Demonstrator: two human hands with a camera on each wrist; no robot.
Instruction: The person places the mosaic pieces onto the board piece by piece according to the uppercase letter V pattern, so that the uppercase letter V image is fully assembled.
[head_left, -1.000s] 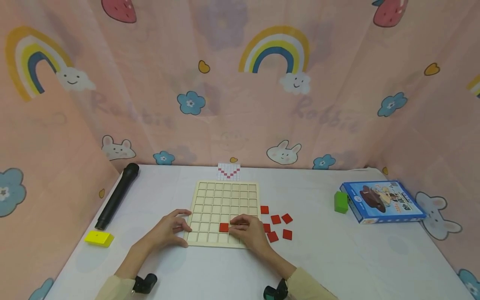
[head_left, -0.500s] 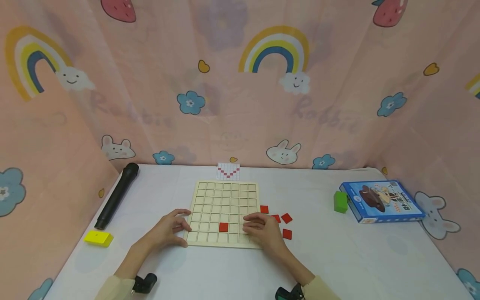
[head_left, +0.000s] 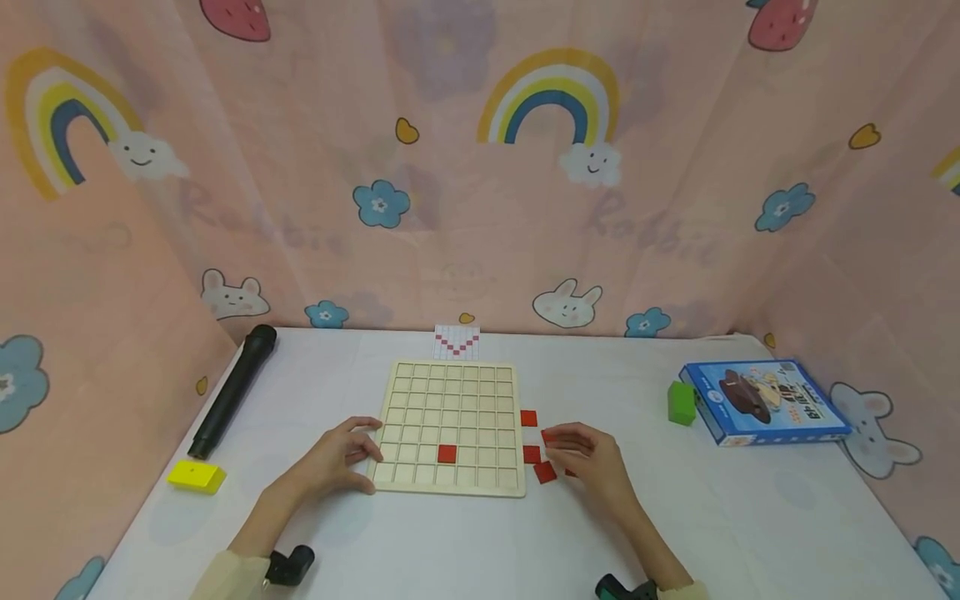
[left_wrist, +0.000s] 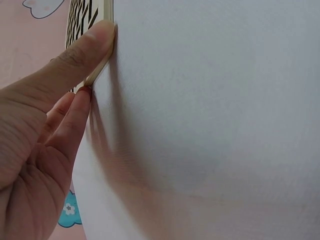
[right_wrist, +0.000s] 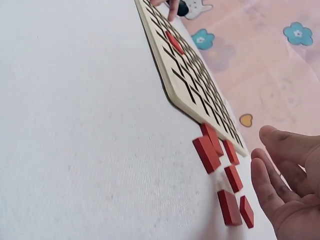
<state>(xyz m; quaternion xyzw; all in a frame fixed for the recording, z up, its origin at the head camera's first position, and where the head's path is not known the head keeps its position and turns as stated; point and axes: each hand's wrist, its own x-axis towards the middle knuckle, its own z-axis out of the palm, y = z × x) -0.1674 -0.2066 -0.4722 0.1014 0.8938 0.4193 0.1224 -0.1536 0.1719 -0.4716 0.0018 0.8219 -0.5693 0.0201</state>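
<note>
Red tiles [head_left: 545, 472] lie loose just right of grid board [head_left: 448, 430], right hand [head_left: 592, 461] over them; left wrist: left hand [left_wrist: 47, 130] fingers press board edge, steadying it; right wrist: fingers relaxed, empty above tiles [right_wrist: 229, 186].

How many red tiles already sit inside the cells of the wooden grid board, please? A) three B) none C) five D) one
D: the head view shows a single red tile seated in the wooden grid board, in its lower rows, while the other loose red tiles lie on the table to the board's right, by the right hand.
</note>
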